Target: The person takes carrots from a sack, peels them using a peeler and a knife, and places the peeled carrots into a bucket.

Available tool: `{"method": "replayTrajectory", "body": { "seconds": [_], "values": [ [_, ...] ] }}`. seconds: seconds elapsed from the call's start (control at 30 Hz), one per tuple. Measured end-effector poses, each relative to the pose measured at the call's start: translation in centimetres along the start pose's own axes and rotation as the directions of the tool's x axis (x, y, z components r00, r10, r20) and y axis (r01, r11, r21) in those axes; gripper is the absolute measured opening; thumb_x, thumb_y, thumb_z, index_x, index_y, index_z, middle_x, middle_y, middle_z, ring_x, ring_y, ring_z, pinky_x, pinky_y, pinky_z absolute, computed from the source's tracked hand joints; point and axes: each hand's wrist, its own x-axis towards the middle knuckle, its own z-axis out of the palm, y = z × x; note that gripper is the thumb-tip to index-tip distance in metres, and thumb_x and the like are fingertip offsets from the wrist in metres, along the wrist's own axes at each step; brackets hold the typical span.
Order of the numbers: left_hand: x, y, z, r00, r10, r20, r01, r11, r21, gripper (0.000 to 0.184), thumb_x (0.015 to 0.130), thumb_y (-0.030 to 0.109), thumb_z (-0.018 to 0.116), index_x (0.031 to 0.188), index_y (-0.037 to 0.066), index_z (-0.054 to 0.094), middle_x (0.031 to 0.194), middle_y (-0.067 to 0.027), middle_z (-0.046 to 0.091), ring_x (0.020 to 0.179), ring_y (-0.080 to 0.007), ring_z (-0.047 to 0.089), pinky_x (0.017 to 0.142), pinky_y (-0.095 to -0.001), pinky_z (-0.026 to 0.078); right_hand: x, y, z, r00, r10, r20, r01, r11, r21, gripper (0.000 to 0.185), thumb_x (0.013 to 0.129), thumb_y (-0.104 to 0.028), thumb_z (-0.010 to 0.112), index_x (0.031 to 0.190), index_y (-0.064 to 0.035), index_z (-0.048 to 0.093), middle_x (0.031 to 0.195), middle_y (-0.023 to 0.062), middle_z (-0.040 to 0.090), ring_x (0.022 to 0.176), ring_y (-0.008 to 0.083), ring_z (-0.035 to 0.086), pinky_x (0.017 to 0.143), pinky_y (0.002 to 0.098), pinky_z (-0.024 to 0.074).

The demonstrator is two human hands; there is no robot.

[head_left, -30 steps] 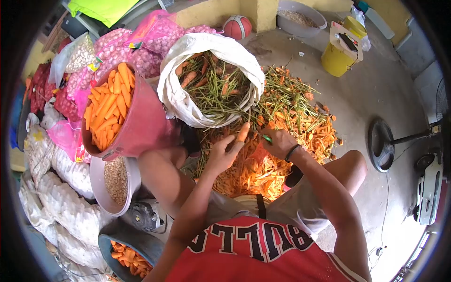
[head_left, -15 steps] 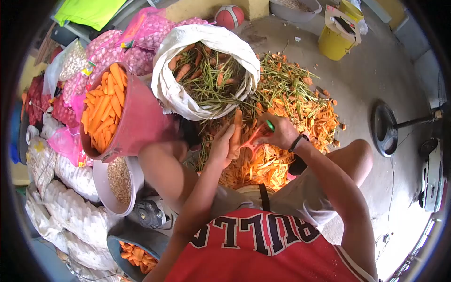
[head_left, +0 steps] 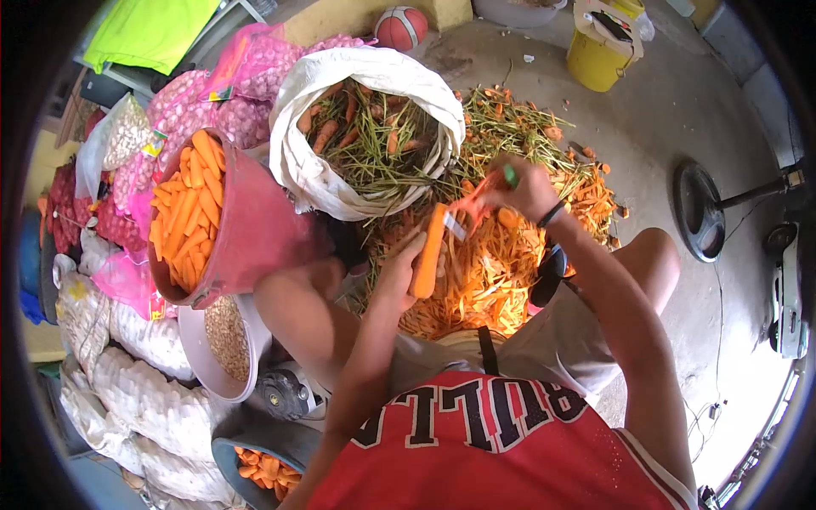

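A carrot [head_left: 430, 255] stands nearly upright in my left hand [head_left: 398, 270], whose fingers are wrapped round its lower part. The side facing right looks bright and smooth. My right hand [head_left: 527, 194] grips a vegetable peeler [head_left: 469, 206] with an orange-red frame; a green end pokes out above the fingers. The peeler's metal blade is beside the carrot's upper end; whether it touches I cannot tell. Beneath both hands lies a heap of orange peelings [head_left: 484, 293]. Just beyond, a white sack [head_left: 285, 144] holds unpeeled carrots among green stalks.
A red bucket [head_left: 263, 234] of peeled carrots leans at the left, above a pale basin [head_left: 189, 340]. A dark bucket [head_left: 234, 463] with carrot pieces sits lower left. Net bags of bulbs [head_left: 183, 98] line the left. A yellow bucket [head_left: 592, 64] and a black round stand base [head_left: 699, 211] are right.
My right hand has moved up and right, bringing the peeler to the carrot's upper end. The carrot has turned and tilted slightly, showing a brighter side. The whole view has shifted a little.
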Motion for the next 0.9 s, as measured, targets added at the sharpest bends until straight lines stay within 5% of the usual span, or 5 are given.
{"method": "replayTrajectory", "body": {
  "seconds": [0.13, 0.33, 0.57, 0.77, 0.9],
  "values": [
    [0.6, -0.2, 1.7, 0.991, 0.028, -0.132, -0.035, 0.998, -0.054, 0.037, 0.101, 0.027, 0.048, 0.133, 0.008, 0.050, 0.101, -0.0059, 0.065, 0.078, -0.0160, 0.065, 0.065, -0.0305, 0.055, -3.7, -3.8, 4.6, 0.887, -0.428, 0.173, 0.449, 0.888, -0.099, 0.056, 0.065, -0.028, 0.088, 0.113, -0.0091, 0.066, 0.087, 0.0083, 0.063, 0.078, 0.0239, 0.064, 0.069, 0.0367, 0.0531],
    [-1.5, 0.1, 2.2, 0.998, -0.005, -0.058, 0.007, 0.999, 0.031, 0.032, 0.099, 0.025, 0.054, 0.124, 0.006, 0.055, 0.095, -0.0060, 0.065, 0.074, -0.0140, 0.062, 0.062, -0.0292, 0.052, 1.0, -0.2, -0.9, 0.974, -0.152, -0.166, 0.099, 0.952, -0.289, 0.057, 0.063, -0.033, 0.088, 0.107, -0.0051, 0.064, 0.084, 0.0101, 0.067, 0.073, 0.0228, 0.067, 0.068, 0.0353, 0.0550],
    [-0.3, 0.1, 2.5, 0.998, 0.017, -0.067, -0.019, 0.999, -0.027, 0.033, 0.100, 0.029, 0.050, 0.124, 0.007, 0.055, 0.098, -0.0048, 0.064, 0.076, -0.0132, 0.063, 0.059, -0.0281, 0.053, -3.6, -4.1, 4.0, 0.908, -0.305, 0.287, 0.349, 0.930, -0.115, 0.056, 0.063, -0.031, 0.088, 0.112, -0.0104, 0.068, 0.092, 0.0103, 0.065, 0.089, 0.0278, 0.065, 0.077, 0.0385, 0.0543],
    [-1.4, -0.5, 2.2, 0.988, 0.044, -0.146, -0.029, 0.994, 0.103, 0.032, 0.099, 0.028, 0.053, 0.123, 0.006, 0.056, 0.098, -0.0058, 0.064, 0.079, -0.0137, 0.063, 0.062, -0.0284, 0.053, 1.0, 0.2, -0.9, 0.967, -0.102, -0.232, 0.017, 0.940, -0.342, 0.058, 0.062, -0.032, 0.089, 0.103, -0.0012, 0.064, 0.080, 0.0118, 0.066, 0.070, 0.0249, 0.066, 0.068, 0.0343, 0.0545],
    [0.4, -1.1, -0.3, 1.000, 0.020, -0.003, -0.020, 0.994, -0.106, 0.032, 0.100, 0.029, 0.051, 0.122, 0.006, 0.057, 0.096, -0.0076, 0.066, 0.077, -0.0155, 0.065, 0.063, -0.0308, 0.054, -2.6, -2.2, 2.9, 0.949, -0.299, 0.097, 0.306, 0.950, -0.062, 0.058, 0.060, -0.029, 0.092, 0.106, -0.0039, 0.066, 0.092, 0.0101, 0.068, 0.077, 0.0267, 0.067, 0.071, 0.0343, 0.0548]
  ]
}}
